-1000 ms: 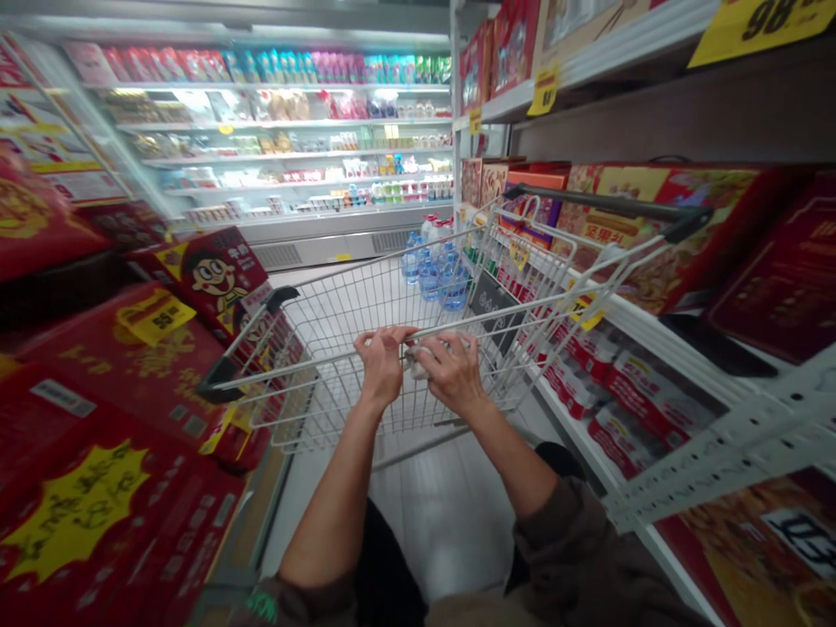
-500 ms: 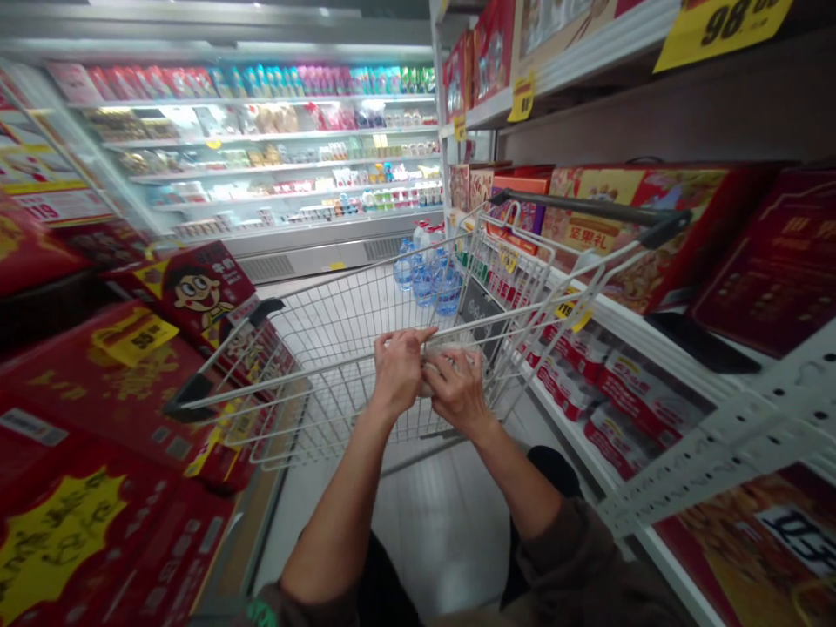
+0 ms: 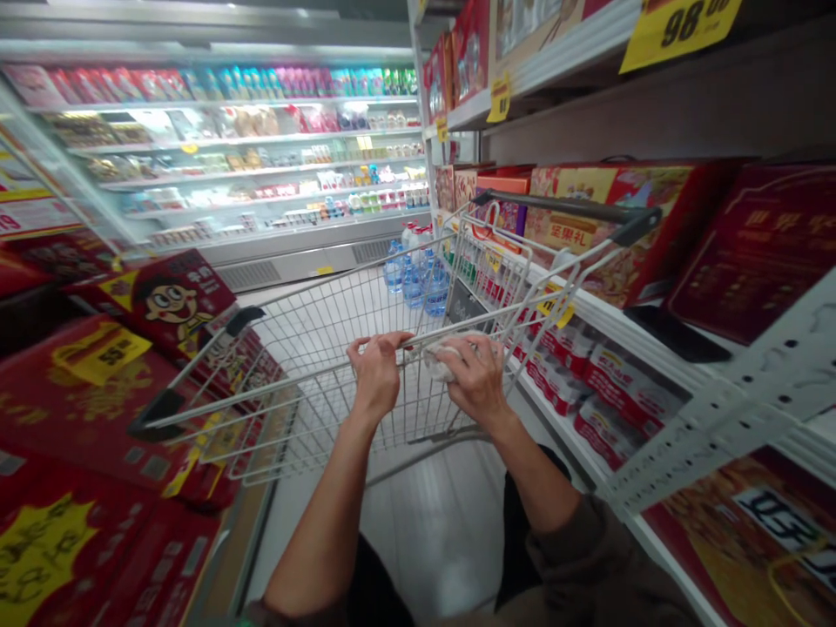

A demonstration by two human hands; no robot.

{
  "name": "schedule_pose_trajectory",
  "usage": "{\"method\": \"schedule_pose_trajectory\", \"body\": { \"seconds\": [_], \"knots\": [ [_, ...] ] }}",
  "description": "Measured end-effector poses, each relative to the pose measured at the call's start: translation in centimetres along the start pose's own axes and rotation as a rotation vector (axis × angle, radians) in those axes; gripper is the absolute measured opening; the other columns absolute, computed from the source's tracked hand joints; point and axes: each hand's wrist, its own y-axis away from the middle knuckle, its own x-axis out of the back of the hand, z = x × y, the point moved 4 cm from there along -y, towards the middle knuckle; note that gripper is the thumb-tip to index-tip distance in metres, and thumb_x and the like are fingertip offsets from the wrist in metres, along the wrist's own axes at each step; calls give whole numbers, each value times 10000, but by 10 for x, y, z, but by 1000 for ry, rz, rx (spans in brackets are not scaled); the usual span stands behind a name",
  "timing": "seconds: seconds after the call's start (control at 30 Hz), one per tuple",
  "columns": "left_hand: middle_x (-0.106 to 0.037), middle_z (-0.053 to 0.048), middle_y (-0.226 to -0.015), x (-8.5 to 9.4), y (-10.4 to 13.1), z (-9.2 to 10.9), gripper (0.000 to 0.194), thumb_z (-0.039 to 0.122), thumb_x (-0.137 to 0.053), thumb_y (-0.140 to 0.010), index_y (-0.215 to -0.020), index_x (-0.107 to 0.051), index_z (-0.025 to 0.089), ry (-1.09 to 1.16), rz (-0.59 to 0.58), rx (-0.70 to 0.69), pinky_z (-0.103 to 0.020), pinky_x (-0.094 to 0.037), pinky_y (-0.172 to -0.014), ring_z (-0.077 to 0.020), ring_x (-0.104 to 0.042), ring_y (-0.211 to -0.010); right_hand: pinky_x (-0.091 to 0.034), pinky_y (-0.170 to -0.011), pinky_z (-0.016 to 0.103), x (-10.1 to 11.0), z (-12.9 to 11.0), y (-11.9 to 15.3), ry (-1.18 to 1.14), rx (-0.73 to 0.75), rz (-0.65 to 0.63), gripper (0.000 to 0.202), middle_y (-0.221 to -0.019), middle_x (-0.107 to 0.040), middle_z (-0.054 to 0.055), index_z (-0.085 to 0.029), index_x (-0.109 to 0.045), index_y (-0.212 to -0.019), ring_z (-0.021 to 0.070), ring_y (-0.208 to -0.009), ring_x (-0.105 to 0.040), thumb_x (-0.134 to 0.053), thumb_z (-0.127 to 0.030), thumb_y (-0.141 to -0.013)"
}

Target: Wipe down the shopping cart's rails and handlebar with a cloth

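A wire shopping cart (image 3: 313,305) stands across the aisle right in front of me, its long side rail towards me. My left hand (image 3: 377,376) is closed around that rail near its middle. Just to its right, my right hand (image 3: 478,376) presses a crumpled whitish cloth (image 3: 439,359) against the same rail. Part of the cloth is hidden under my fingers. The cart's dark handle bar (image 3: 575,207) is at the right, and a dark corner cap (image 3: 157,416) sits at the left end of the rail.
Red gift boxes (image 3: 78,383) are stacked close on the left. At right, a white shelf (image 3: 659,344) holds more boxes and red-and-white packs (image 3: 620,401). Large blue water bottles (image 3: 424,279) stand on the floor beyond the cart, before a lit refrigerated display (image 3: 280,252).
My hands have moved apart along the rail. The right hand slid to the right with the cloth, and the left shifted a little left. The whole view has turned slightly right.
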Motion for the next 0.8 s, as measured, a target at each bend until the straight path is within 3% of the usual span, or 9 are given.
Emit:
{"method": "schedule_pose_trajectory", "body": {
  "seconds": [0.13, 0.3, 0.47, 0.63, 0.8],
  "knots": [
    [-741, -69, -1200, -6, -8, 22, 934, 639, 115, -961, -1217, -705, 272, 7, 11, -33, -532, -251, -1164, -249, -589, -1231, -286, -970, 437, 8, 14, -3, 7, -18, 40, 355, -1180, -724, 2, -275, -668, -1083, 254, -1172, -497, -635, -72, -793],
    [-712, -72, -1280, -31, -15, 51, 917, 619, 104, -977, -1305, -675, 264, 4, -87, -136, -479, -317, -1128, -228, -592, -1239, -292, -973, 424, 11, 18, 2, -24, 2, 11, 334, -1159, -729, -9, -275, -671, -1073, 236, -1142, -517, -618, -80, -807],
    [-731, -61, -1219, -39, -15, 53, 887, 590, 106, -988, -1295, -666, 280, -28, -68, -125, -487, -271, -1132, -220, -607, -1196, -294, -997, 437, 25, 41, 3, 64, -121, 104, 330, -1220, -699, 19, -272, -681, -1086, 258, -1202, -489, -614, -82, -825],
    [-746, -65, -1201, -40, -17, 53, 897, 598, 113, -982, -1232, -684, 271, -14, -50, -103, -506, -245, -1132, -229, -610, -1205, -330, -964, 413, 18, 46, 19, 31, -65, 16, 366, -1189, -708, 6, -279, -674, -1098, 248, -1172, -504, -619, -66, -806],
    [-757, -68, -1169, -42, -17, 54, 910, 614, 119, -972, -1208, -691, 274, -37, -14, -91, -528, -245, -1128, -235, -627, -1141, -347, -1016, 435, 26, 62, 28, 64, -189, 187, 380, -1286, -660, 45, -276, -672, -1151, 265, -1231, -479, -613, -77, -834]
  ]
}}
